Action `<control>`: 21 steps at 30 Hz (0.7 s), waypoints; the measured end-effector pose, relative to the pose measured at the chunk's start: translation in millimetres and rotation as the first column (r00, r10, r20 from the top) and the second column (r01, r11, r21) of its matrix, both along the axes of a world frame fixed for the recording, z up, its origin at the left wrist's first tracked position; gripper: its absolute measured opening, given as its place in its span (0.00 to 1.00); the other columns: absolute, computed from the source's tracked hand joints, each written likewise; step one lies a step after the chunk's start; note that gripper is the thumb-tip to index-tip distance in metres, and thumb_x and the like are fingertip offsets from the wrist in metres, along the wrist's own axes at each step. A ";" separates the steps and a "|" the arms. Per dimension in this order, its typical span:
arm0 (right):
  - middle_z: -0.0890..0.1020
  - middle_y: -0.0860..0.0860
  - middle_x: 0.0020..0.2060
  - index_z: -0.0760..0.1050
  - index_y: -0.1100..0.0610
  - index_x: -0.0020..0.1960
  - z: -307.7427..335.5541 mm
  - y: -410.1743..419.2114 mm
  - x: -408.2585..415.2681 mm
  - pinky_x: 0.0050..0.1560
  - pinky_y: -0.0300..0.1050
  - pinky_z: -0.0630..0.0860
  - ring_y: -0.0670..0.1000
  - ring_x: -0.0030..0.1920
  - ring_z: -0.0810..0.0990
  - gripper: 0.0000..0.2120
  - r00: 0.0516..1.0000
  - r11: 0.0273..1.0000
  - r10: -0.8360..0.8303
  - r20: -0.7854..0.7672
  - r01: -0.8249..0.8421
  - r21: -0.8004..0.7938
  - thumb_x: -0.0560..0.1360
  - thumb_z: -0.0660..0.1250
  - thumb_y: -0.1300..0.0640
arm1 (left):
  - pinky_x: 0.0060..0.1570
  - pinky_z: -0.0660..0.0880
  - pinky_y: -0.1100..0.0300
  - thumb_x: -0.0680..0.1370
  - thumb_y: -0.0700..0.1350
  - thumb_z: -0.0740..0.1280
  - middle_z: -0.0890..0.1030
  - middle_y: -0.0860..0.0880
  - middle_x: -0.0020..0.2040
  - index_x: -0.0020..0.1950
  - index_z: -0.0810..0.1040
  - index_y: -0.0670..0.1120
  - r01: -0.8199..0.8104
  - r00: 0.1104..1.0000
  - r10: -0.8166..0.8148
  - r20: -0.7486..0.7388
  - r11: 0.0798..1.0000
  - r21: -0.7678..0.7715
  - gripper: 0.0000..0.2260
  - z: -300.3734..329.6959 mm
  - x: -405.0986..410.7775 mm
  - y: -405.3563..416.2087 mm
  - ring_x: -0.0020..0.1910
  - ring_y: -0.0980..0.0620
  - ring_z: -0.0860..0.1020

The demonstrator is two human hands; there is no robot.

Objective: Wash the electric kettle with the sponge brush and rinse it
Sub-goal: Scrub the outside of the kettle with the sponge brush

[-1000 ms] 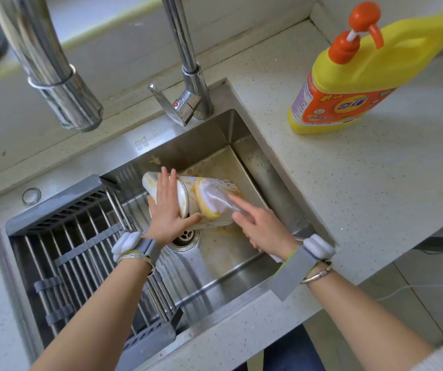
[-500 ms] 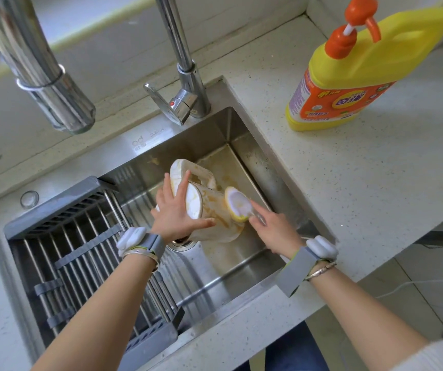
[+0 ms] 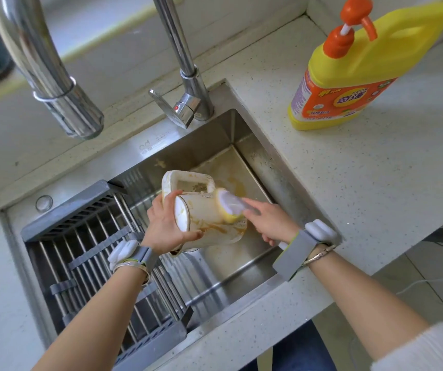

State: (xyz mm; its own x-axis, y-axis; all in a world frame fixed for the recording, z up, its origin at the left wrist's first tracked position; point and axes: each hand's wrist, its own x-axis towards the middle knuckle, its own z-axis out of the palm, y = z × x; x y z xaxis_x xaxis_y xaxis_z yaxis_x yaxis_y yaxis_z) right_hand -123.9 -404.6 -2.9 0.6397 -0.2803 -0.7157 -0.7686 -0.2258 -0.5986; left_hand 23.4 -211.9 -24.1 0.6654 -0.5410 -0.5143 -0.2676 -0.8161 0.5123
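Kettle scrubbed on its side, mid-frame, over the sink.
Steel sink (image 3: 263, 162) filling the centre; rack (image 3: 75, 253) lower left; soap bottle (image 3: 348, 84) upper right. Stained kettle (image 3: 209, 223) tilted, gripped at its base by left hand (image 3: 165, 228). Brush (image 3: 228, 206) pressed on its side, handle grasped by right hand (image 3: 271, 223).

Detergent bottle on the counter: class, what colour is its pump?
Orange, on the yellow detergent bottle; its pump shows in the head view.
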 end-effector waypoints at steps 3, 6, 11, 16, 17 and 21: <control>0.79 0.55 0.42 0.59 0.44 0.73 -10.4 7.3 -7.6 0.42 0.51 0.77 0.58 0.36 0.76 0.21 0.998 0.979 0.006 -0.065 -0.019 -0.202 0.80 0.51 0.50 | 0.67 0.57 0.42 0.61 0.59 0.76 0.56 0.43 0.70 0.72 0.52 0.57 -0.091 0.996 0.091 -0.009 0.996 -0.001 0.47 -2.4 -1.1 -7.2 0.69 0.39 0.56; 0.71 0.51 0.29 0.57 0.44 0.74 -4.0 39.8 -4.5 0.37 0.44 0.64 0.55 0.36 0.72 0.22 0.986 0.989 0.030 0.162 -0.006 -0.147 0.81 0.54 0.50 | 0.68 0.58 0.41 0.60 0.65 0.70 0.56 0.41 0.71 0.73 0.49 0.57 -0.255 0.964 0.257 -0.071 0.966 0.044 0.47 -1.6 6.2 -13.1 0.69 0.36 0.58; 0.80 0.63 0.49 0.50 0.53 0.76 -33.4 30.5 -6.0 0.46 0.49 0.70 0.62 0.51 0.78 0.24 0.991 0.948 -0.041 -0.127 -0.002 -0.319 0.82 0.50 0.52 | 0.67 0.62 0.40 0.61 0.69 0.65 0.59 0.37 0.69 0.72 0.49 0.58 -0.304 0.946 0.311 -0.090 0.949 0.081 0.45 0.3 7.6 -0.1 0.67 0.34 0.63; 0.78 0.60 0.39 0.49 0.49 0.76 -13.2 34.6 -4.1 0.43 0.50 0.73 0.60 0.40 0.78 0.24 0.998 0.981 0.061 0.026 -0.055 -0.185 0.82 0.50 0.52 | 0.65 0.62 0.42 0.62 0.70 0.62 0.60 0.36 0.68 0.73 0.49 0.57 -0.219 0.976 0.220 -0.004 0.972 0.083 0.44 0.4 3.1 -7.4 0.67 0.35 0.62; 0.77 0.59 0.37 0.50 0.48 0.76 -15.4 30.6 -4.4 0.43 0.52 0.76 0.60 0.39 0.78 0.23 0.998 0.982 0.059 0.027 -0.053 -0.182 0.82 0.50 0.52 | 0.65 0.62 0.42 0.62 0.70 0.61 0.60 0.36 0.68 0.73 0.49 0.57 -0.209 0.978 0.208 0.017 0.974 0.091 0.44 -0.3 4.3 -6.6 0.67 0.35 0.63; 0.79 0.60 0.47 0.54 0.51 0.74 -30.9 13.0 -4.7 0.48 0.55 0.77 0.63 0.47 0.79 0.23 0.993 0.958 -0.020 -0.120 -0.015 -0.285 0.81 0.51 0.52 | 0.64 0.65 0.42 0.62 0.72 0.60 0.62 0.36 0.68 0.73 0.49 0.56 -0.141 0.987 0.130 0.096 0.983 0.120 0.45 -1.6 -2.1 -4.2 0.65 0.35 0.65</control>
State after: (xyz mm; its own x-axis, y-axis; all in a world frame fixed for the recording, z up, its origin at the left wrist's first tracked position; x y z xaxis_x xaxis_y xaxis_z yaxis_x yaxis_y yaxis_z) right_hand -128.5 -391.7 -33.8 0.5532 -0.4852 -0.6772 -0.8315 -0.3715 -0.4130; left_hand 21.3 -216.1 -25.7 0.7734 -0.3776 -0.5093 -0.1892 -0.9042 0.3829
